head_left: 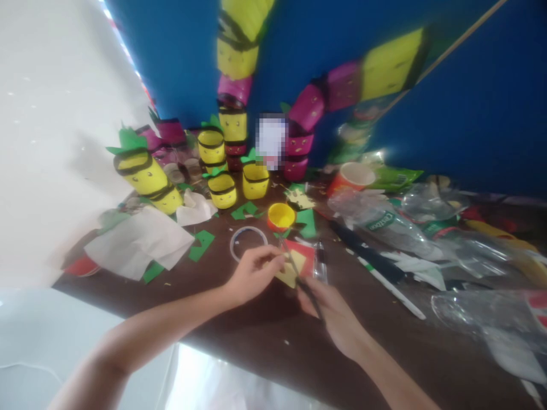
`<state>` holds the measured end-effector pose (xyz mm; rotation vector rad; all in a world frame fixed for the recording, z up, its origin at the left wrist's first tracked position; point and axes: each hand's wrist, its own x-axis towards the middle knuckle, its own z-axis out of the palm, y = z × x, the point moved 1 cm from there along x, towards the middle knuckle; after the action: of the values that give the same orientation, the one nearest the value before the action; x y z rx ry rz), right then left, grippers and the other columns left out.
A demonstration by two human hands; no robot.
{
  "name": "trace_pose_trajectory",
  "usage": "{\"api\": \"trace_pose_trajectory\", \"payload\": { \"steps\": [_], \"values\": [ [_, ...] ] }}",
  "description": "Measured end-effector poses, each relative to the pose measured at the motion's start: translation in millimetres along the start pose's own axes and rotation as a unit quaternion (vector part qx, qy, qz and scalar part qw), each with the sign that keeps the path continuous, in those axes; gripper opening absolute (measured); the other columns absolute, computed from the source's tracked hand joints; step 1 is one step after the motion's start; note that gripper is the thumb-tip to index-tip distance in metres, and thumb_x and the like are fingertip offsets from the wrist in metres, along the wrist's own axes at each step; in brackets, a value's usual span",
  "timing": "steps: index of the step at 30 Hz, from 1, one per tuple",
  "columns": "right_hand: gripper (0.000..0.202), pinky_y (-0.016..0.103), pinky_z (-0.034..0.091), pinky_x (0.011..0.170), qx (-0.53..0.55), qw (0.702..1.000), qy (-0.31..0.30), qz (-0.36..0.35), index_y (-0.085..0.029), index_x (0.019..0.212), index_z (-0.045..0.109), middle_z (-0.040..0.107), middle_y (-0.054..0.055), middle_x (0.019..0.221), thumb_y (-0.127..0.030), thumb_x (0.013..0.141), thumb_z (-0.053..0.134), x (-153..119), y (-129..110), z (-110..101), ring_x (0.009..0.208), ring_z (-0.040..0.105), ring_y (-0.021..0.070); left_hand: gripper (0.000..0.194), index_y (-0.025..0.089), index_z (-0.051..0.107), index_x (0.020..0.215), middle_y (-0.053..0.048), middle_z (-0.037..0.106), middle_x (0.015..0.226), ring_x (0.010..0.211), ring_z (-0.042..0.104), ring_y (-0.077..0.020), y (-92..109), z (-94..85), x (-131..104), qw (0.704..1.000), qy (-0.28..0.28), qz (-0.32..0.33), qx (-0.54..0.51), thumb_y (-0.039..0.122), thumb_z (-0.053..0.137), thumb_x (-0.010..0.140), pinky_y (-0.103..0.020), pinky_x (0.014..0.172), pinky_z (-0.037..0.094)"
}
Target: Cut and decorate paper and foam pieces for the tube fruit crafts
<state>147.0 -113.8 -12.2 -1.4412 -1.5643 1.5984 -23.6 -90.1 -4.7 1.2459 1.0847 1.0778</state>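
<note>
My left hand [255,274] is closed in a pinch on a small piece of pale yellow paper [289,279] above the dark table [222,330]. A pair of scissors [315,300] with dark handles is in my right hand [331,310], its blades pointing away from me across the paper. Whether the blades are apart is too blurred to tell. Just beyond my hands lie a red sheet [304,249] and a roll of clear tape [232,246]. A small yellow cup [281,216] stands behind the scissor tips.
Yellow pineapple-faced cups [222,192] and magenta ones [298,145] stand at the back, some stacked. White paper [139,242] and green scraps [201,245] lie left. Plastic bottles [391,222], a white-and-green stick [393,287] and a pen-like object [319,262] lie right.
</note>
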Motion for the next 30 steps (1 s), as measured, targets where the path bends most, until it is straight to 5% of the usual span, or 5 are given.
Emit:
{"api": "trace_pose_trajectory", "payload": {
  "steps": [10,13,17,22,30],
  "values": [
    [0.028,0.024,0.045,0.060,-0.014,1.000,-0.003,-0.028,-0.019,0.078,0.052,0.058,0.001,0.070,-0.047,0.074,0.057,-0.4,-12.0,-8.7,0.063,0.055,0.0145,0.025,0.012,0.062,0.070,-0.002,0.061,0.066,0.062,0.055,-0.0108,-1.2,0.0,0.6,1.000,-0.002,-0.009,-0.003,0.035,0.055,0.078,-0.021,0.061,0.045],
    [0.022,0.027,0.046,0.062,-0.161,0.981,0.097,-0.044,-0.021,0.083,0.053,0.064,0.004,0.075,-0.039,0.071,0.060,3.9,-4.6,-24.0,0.067,0.061,0.0194,0.026,0.012,0.063,0.071,-0.003,0.062,0.065,0.059,0.055,-0.0107,-0.8,0.0,1.1,1.000,-0.003,-0.014,0.006,0.036,0.056,0.078,-0.021,0.059,0.045],
    [0.023,0.034,0.045,0.059,-0.361,0.893,0.269,-0.007,-0.020,0.082,0.054,0.067,0.008,0.073,-0.038,0.068,0.057,12.4,5.5,-47.8,0.067,0.064,0.0262,0.025,0.012,0.064,0.071,-0.003,0.063,0.065,0.059,0.056,-0.0112,-0.3,-0.5,1.0,1.000,-0.005,-0.021,0.013,0.035,0.056,0.078,-0.021,0.059,0.045],
    [0.019,0.034,0.044,0.058,-0.416,0.861,0.293,0.005,-0.019,0.080,0.053,0.065,0.010,0.069,-0.031,0.067,0.056,22.3,15.6,-66.6,0.067,0.062,0.0269,0.025,0.012,0.064,0.071,-0.004,0.063,0.066,0.063,0.056,-0.0118,-2.6,-1.1,1.0,1.000,-0.014,-0.013,0.022,0.033,0.055,0.079,-0.021,0.061,0.043],
    [0.015,0.034,0.045,0.063,-0.378,0.859,0.312,-0.149,-0.018,0.079,0.060,0.058,0.010,0.087,-0.029,0.077,0.048,15.0,6.4,-55.6,0.064,0.055,0.0181,0.024,0.011,0.064,0.072,-0.005,0.063,0.071,0.069,0.057,-0.0133,-4.6,0.8,0.2,0.997,-0.071,-0.017,0.031,0.031,0.053,0.080,-0.022,0.065,0.044]
  ]
}}
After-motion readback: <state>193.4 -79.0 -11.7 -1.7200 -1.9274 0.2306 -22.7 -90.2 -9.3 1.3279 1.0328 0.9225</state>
